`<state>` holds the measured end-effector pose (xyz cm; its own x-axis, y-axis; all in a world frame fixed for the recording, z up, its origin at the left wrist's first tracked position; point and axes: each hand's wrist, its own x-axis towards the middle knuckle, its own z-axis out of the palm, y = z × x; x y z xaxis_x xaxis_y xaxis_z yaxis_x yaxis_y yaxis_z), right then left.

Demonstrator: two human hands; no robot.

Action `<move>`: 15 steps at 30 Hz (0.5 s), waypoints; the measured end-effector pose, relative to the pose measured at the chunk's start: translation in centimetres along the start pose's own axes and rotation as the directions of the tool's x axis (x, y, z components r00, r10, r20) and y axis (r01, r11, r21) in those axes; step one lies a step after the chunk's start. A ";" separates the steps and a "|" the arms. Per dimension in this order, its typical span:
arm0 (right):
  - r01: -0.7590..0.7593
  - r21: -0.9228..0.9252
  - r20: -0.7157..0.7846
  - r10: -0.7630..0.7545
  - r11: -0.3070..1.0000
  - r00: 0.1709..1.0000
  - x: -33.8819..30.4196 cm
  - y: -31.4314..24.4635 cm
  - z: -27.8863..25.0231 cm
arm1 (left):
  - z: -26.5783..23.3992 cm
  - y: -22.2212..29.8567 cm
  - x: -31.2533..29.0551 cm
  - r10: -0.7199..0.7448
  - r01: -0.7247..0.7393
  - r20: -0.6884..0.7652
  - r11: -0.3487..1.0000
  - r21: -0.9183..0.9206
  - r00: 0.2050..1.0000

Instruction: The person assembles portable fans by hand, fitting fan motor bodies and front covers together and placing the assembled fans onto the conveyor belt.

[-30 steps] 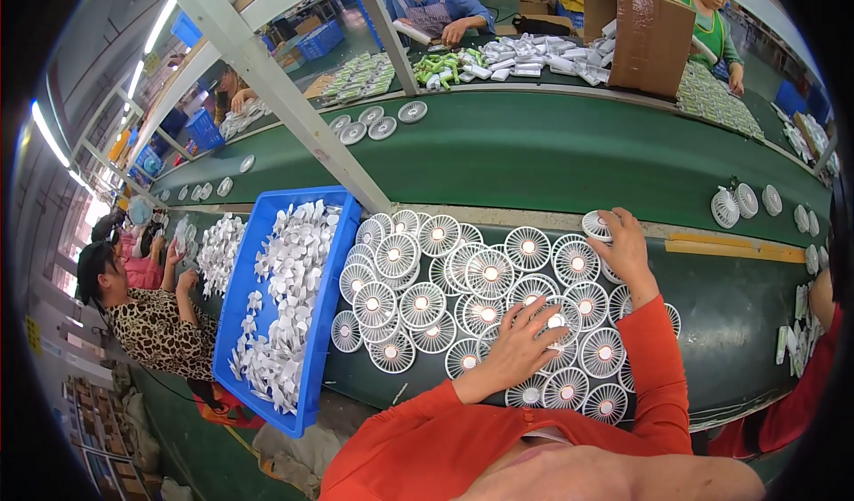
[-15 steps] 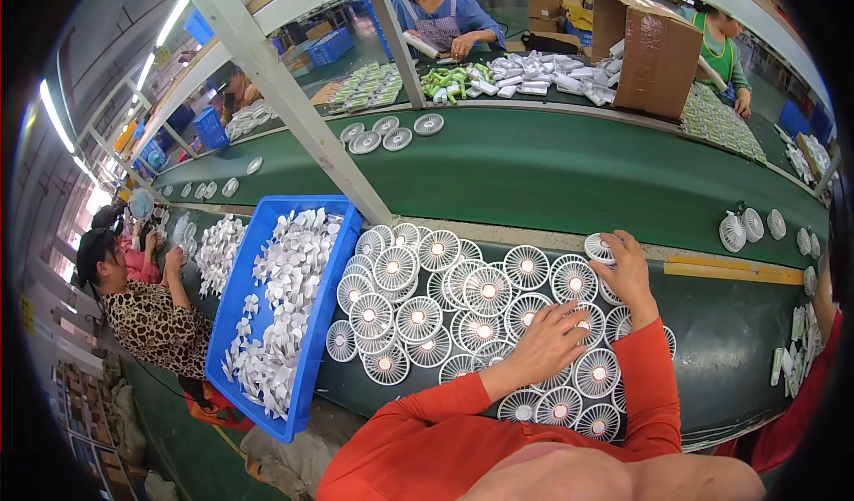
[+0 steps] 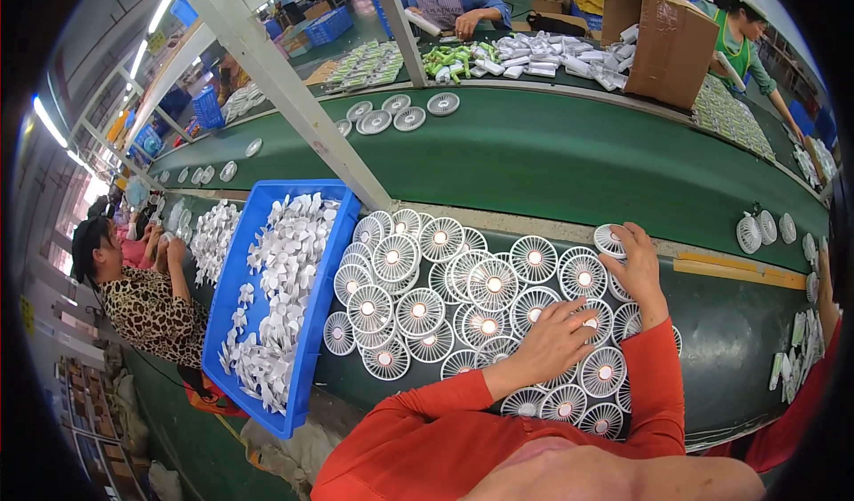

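Many round white fan grilles [image 3: 492, 284] with pale round centres lie in overlapping layers in front of me. My left hand [image 3: 556, 334] rests on the grilles at the right side of this spread, its fingers stretched out and slightly apart. Farther right, my right hand [image 3: 639, 270] grips the edge of one white fan grille [image 3: 609, 240], with thumb and fingers around its right side. That grille sits at the far right corner of the spread, close to the bench's raised edge. The grilles beneath both hands are partly hidden.
A blue tray [image 3: 307, 359] of white fan blades stands left of the grilles. Beyond runs a green conveyor belt [image 3: 534, 145] carrying several grilles. A slanted white post [image 3: 294, 101] rises behind the tray. A brown carton [image 3: 672, 52] stands across the belt. Co-workers sit left and opposite.
The view has shifted slightly. Both my hands keep nearly the same places among the grilles. Across the belt, the co-worker in green now stretches an arm out to the right.
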<state>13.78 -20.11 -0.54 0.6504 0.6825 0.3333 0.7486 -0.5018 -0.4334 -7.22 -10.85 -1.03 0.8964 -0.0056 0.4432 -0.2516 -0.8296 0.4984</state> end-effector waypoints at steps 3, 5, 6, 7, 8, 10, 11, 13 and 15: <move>0.016 -0.007 -0.012 -0.016 1.000 1.000 0.1 -0.1 0.1 | 0.0 -0.1 -0.2 0.002 -0.002 -0.006 1.000 0.001 1.000; 0.025 -0.005 -0.013 -0.025 1.000 1.000 0.0 -0.3 0.4 | -0.1 -0.2 -0.6 -0.002 0.002 -0.010 1.000 -0.004 1.000; 0.025 -0.003 -0.015 -0.025 1.000 1.000 0.0 -0.6 0.5 | -0.3 -0.2 -0.7 -0.002 0.002 -0.009 1.000 -0.002 1.000; 0.022 -0.001 -0.014 -0.022 1.000 1.000 0.0 -0.6 0.4 | -0.3 -0.3 -0.7 0.002 -0.002 -0.010 1.000 -0.002 1.000; 0.017 0.001 -0.014 -0.017 1.000 1.000 0.0 -0.7 0.4 | -0.3 -0.3 -0.7 0.007 -0.007 -0.009 1.000 -0.002 1.000; 0.015 -0.011 -0.029 -0.015 1.000 0.999 -0.1 -0.4 0.3 | -0.4 -0.2 -0.5 0.022 -0.022 -0.006 1.000 -0.007 1.000; 0.001 -0.027 -0.045 -0.002 1.000 0.999 -0.4 0.0 0.0 | -0.4 -0.2 -0.2 0.043 -0.043 0.004 0.999 -0.020 0.999; -0.035 0.007 -0.010 0.035 0.999 0.999 -0.3 0.3 0.2 | -0.1 -0.4 -0.2 0.016 -0.016 0.018 1.000 -0.013 1.000; -0.014 -0.009 -0.025 0.014 1.000 1.000 -0.5 0.8 0.5 | 0.2 -0.6 0.0 0.026 -0.025 0.055 0.999 -0.023 0.998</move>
<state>14.04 -20.57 -1.48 0.6637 0.6620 0.3482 0.7405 -0.5160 -0.4306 -6.96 -10.41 -1.45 0.9084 -0.0579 0.4140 -0.2818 -0.8164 0.5042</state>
